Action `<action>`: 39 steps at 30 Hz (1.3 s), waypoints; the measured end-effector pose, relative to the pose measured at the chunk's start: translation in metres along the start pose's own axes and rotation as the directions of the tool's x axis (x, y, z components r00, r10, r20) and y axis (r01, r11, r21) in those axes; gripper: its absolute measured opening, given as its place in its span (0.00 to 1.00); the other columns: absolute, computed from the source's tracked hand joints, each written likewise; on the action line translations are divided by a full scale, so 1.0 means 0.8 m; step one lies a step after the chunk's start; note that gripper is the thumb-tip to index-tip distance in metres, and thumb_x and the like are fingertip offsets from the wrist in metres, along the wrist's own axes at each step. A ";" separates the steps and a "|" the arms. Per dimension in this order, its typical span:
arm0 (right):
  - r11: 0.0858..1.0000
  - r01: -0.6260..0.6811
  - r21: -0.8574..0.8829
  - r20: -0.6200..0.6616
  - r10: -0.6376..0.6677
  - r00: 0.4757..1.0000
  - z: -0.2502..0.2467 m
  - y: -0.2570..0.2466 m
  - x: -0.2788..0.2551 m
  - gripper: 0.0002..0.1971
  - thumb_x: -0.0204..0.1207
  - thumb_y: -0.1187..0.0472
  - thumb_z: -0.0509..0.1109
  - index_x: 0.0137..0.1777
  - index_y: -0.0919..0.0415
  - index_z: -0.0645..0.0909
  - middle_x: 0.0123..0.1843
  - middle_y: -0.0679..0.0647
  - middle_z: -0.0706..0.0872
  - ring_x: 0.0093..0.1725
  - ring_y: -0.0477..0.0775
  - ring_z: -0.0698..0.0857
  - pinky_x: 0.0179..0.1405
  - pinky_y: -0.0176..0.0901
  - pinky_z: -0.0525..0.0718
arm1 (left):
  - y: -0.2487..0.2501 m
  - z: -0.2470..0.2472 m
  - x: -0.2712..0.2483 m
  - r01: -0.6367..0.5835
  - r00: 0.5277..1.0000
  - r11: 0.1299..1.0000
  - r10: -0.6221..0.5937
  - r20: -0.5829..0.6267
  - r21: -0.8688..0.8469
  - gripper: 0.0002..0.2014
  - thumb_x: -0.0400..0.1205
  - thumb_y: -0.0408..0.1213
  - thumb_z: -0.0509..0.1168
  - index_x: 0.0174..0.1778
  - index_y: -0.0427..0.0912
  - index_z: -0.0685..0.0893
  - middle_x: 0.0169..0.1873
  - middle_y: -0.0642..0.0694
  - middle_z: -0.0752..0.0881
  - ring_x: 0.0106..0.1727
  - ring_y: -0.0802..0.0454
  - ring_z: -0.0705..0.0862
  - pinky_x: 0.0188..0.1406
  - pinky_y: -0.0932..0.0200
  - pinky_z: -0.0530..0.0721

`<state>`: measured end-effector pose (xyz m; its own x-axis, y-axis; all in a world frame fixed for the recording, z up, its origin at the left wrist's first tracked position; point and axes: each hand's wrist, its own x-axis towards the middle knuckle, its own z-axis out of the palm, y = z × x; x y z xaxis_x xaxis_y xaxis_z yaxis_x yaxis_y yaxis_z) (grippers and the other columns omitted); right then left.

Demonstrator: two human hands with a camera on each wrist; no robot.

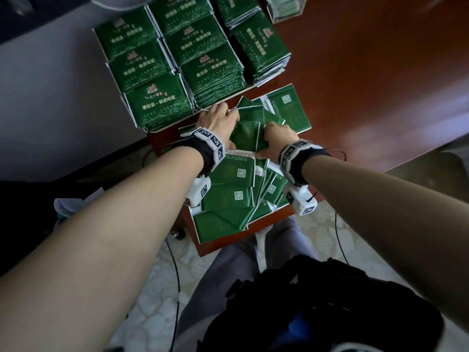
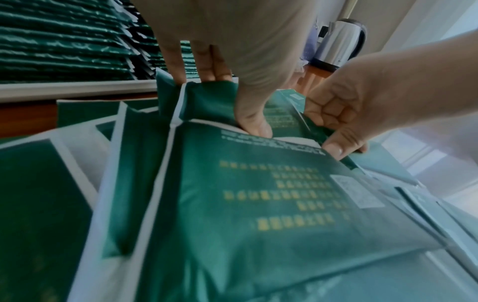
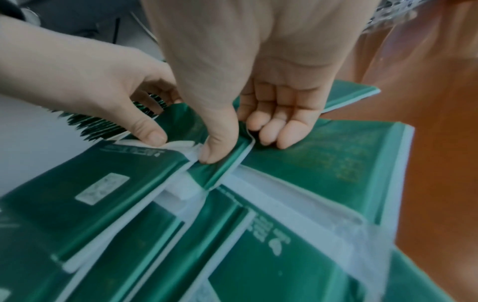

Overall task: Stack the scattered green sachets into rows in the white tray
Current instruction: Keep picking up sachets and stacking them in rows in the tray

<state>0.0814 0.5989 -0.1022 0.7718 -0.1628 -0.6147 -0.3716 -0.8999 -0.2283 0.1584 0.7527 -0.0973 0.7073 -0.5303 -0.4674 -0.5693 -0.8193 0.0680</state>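
Observation:
Both hands hold one small bundle of green sachets (image 1: 247, 134) upright over the loose pile. My left hand (image 1: 229, 123) grips its left side, thumb (image 2: 254, 124) in front and fingers (image 2: 212, 67) behind. On the bundle's right side, my right hand (image 1: 269, 139) pinches it between thumb (image 3: 220, 149) and curled fingers (image 3: 274, 128). Scattered sachets (image 1: 231, 189) lie overlapping, mostly face down, beneath and in front of the hands. Beyond them the white tray (image 2: 77, 88) carries tall neat rows of stacked sachets (image 1: 157, 72).
The red-brown table (image 1: 368, 85) stretches to the right. A clear plastic box (image 1: 284, 7) with more sachets stands at the far right of the tray. A steel kettle (image 2: 338, 43) stands further off. A dark bag (image 1: 317, 301) sits on my lap, with cables below.

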 end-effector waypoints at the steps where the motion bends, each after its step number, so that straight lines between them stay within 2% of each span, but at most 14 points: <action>1: 1.000 0.002 -0.015 0.013 -0.001 1.000 -0.003 0.000 0.000 0.29 0.70 0.48 0.81 0.61 0.65 0.74 0.50 0.58 0.82 0.45 0.58 0.80 0.41 0.47 0.82 | 0.000 -0.002 -0.001 0.005 1.000 1.000 -0.005 -0.005 -0.009 0.35 0.69 0.49 0.81 0.68 0.46 0.75 0.65 0.41 0.75 0.68 0.40 0.73 0.65 0.43 0.74; 5: 0.998 0.014 -0.059 0.044 -0.011 0.999 -0.017 0.004 -0.001 0.20 0.74 0.49 0.79 0.55 0.65 0.83 0.46 0.57 0.84 0.42 0.56 0.81 0.36 0.43 0.79 | -0.005 -0.014 -0.012 0.038 0.999 0.999 -0.037 0.024 -0.038 0.34 0.70 0.52 0.80 0.70 0.46 0.78 0.61 0.41 0.76 0.63 0.40 0.76 0.61 0.45 0.78; 8: 0.999 -0.009 -0.046 0.049 0.011 0.999 -0.029 0.009 -0.006 0.19 0.74 0.47 0.78 0.51 0.65 0.85 0.40 0.55 0.83 0.38 0.52 0.81 0.28 0.39 0.79 | -0.014 -0.025 -0.018 0.062 0.994 0.995 -0.055 0.098 -0.073 0.35 0.72 0.51 0.79 0.70 0.37 0.78 0.61 0.38 0.77 0.61 0.39 0.78 0.60 0.48 0.78; 9: 0.999 -0.023 -0.029 0.055 0.025 0.998 -0.034 0.013 -0.008 0.20 0.74 0.47 0.78 0.50 0.66 0.85 0.41 0.55 0.85 0.39 0.52 0.83 0.30 0.41 0.83 | -0.017 -0.029 -0.019 0.074 0.990 0.994 -0.064 0.127 -0.079 0.35 0.73 0.51 0.78 0.71 0.35 0.77 0.64 0.36 0.78 0.64 0.39 0.78 0.63 0.48 0.78; 10: 0.999 -0.033 -0.008 0.062 0.034 0.997 -0.037 0.020 -0.009 0.20 0.74 0.47 0.78 0.50 0.67 0.85 0.43 0.56 0.87 0.42 0.53 0.86 0.36 0.44 0.88 | -0.020 -0.033 -0.020 0.080 0.986 0.994 -0.068 0.150 -0.076 0.35 0.74 0.50 0.78 0.72 0.35 0.76 0.66 0.36 0.80 0.66 0.39 0.79 0.65 0.48 0.78; 12: 0.996 -0.057 0.069 0.062 0.052 0.997 -0.043 0.038 -0.010 0.18 0.73 0.51 0.80 0.48 0.67 0.85 0.46 0.58 0.91 0.46 0.55 0.90 0.49 0.48 0.90 | -0.021 -0.042 -0.021 0.089 0.981 0.993 -0.075 0.180 -0.071 0.33 0.75 0.49 0.78 0.72 0.37 0.77 0.65 0.37 0.82 0.65 0.39 0.81 0.63 0.48 0.81; 15: 0.994 -0.061 0.085 0.016 0.060 0.998 -0.059 0.073 -0.013 0.16 0.73 0.56 0.80 0.55 0.64 0.85 0.52 0.59 0.90 0.52 0.59 0.89 0.50 0.44 0.87 | -0.008 -0.051 -0.019 0.077 0.976 0.996 -0.068 0.207 -0.036 0.31 0.77 0.48 0.76 0.72 0.40 0.78 0.65 0.40 0.83 0.64 0.40 0.82 0.58 0.50 0.81; 18: 0.999 -0.037 0.018 -0.011 0.037 0.999 -0.075 0.112 -0.008 0.20 0.75 0.58 0.79 0.65 0.62 0.84 0.59 0.61 0.88 0.59 0.61 0.85 0.50 0.43 0.82 | 0.024 -0.055 -0.010 0.083 0.969 0.994 -0.065 0.239 -0.065 0.33 0.78 0.46 0.76 0.78 0.40 0.74 0.71 0.39 0.80 0.68 0.39 0.80 0.63 0.50 0.81; 22: 0.999 0.005 -0.043 -0.012 -0.005 1.000 -0.095 0.176 0.016 0.24 0.77 0.60 0.74 0.73 0.58 0.80 0.66 0.60 0.86 0.63 0.61 0.85 0.54 0.42 0.83 | 0.077 -0.062 0.014 0.112 0.958 0.990 -0.085 0.274 -0.085 0.30 0.79 0.43 0.75 0.75 0.41 0.77 0.70 0.40 0.81 0.69 0.40 0.80 0.61 0.52 0.79; 24: 0.999 0.014 -0.048 -0.006 -0.014 1.000 -0.110 0.205 0.025 0.24 0.78 0.62 0.73 0.75 0.58 0.79 0.66 0.61 0.86 0.62 0.62 0.85 0.54 0.43 0.84 | 0.108 -0.066 0.024 0.137 0.956 0.986 -0.107 0.273 -0.094 0.29 0.79 0.42 0.75 0.76 0.41 0.76 0.71 0.40 0.80 0.69 0.40 0.80 0.63 0.51 0.80; 27: 0.996 0.040 -0.077 0.002 -0.040 0.999 -0.138 0.247 0.033 0.22 0.77 0.63 0.70 0.71 0.62 0.81 0.60 0.63 0.87 0.56 0.64 0.87 0.51 0.48 0.89 | 0.155 -0.071 0.039 0.185 0.947 0.977 -0.148 0.284 -0.105 0.30 0.80 0.41 0.74 0.78 0.43 0.75 0.74 0.41 0.78 0.71 0.40 0.79 0.66 0.51 0.80; 29: 0.993 0.083 -0.088 0.003 -0.084 0.997 -0.158 0.276 0.042 0.21 0.77 0.64 0.68 0.71 0.62 0.81 0.61 0.63 0.87 0.58 0.64 0.87 0.53 0.49 0.88 | 0.187 -0.077 0.054 0.188 0.940 0.978 -0.153 0.305 -0.091 0.29 0.80 0.42 0.73 0.78 0.43 0.74 0.75 0.42 0.77 0.71 0.41 0.79 0.66 0.52 0.80; 34: 0.986 0.120 -0.120 -0.006 -0.121 0.993 -0.202 0.338 0.054 0.23 0.77 0.67 0.67 0.73 0.59 0.79 0.64 0.64 0.85 0.58 0.64 0.86 0.53 0.47 0.87 | 0.253 -0.093 0.082 0.231 0.932 0.968 -0.191 0.307 -0.098 0.25 0.82 0.41 0.71 0.75 0.41 0.77 0.70 0.42 0.81 0.66 0.41 0.82 0.59 0.53 0.82; 39: 0.973 0.127 -0.194 -0.008 -0.131 0.991 -0.227 0.377 0.066 0.21 0.78 0.66 0.65 0.72 0.61 0.79 0.59 0.65 0.86 0.49 0.65 0.86 0.43 0.47 0.87 | 0.283 -0.085 0.095 0.300 0.921 0.950 -0.263 0.289 -0.091 0.18 0.81 0.37 0.71 0.68 0.42 0.80 0.56 0.40 0.86 0.54 0.41 0.86 0.49 0.51 0.86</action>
<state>0.1037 0.2451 -0.0667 0.8180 -0.0468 -0.5733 -0.1634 -0.9745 -0.1536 0.1120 0.5123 -0.0574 0.6799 -0.2098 -0.7027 -0.2906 -0.9568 0.0045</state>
